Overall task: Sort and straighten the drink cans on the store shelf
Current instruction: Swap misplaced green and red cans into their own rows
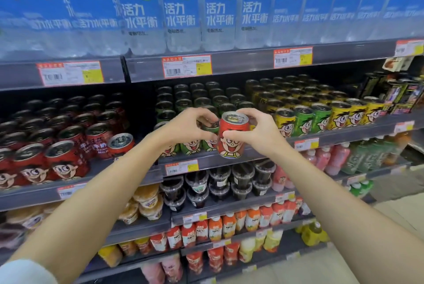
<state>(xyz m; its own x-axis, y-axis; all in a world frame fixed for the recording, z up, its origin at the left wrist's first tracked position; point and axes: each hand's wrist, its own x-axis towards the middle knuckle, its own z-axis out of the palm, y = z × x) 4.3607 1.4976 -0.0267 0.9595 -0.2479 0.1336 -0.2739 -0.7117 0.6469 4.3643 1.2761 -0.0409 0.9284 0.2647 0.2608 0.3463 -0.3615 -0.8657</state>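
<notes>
While gripped by right hand [254, 133], red can [232, 134] off shelf lip [229, 160]; left hand [188, 126] pinching green can [210, 126].

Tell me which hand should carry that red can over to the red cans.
Right, probably: the right hand already grips the red can, though the red cans sit leftward; the left hand is on a green can.

Water bottles [183, 13] line the top shelf. On the shelf [229, 157] below them, cans [57, 146] fill the left section, more cans [305, 121] run in rows to the right, back to front. Between those groups, in front of the shelf edge, a single can [232, 134] sits upright in the right hand [254, 132], the left hand [183, 130] just beside it. Lower down, cups [229, 180], then small bottles [229, 226].
</notes>
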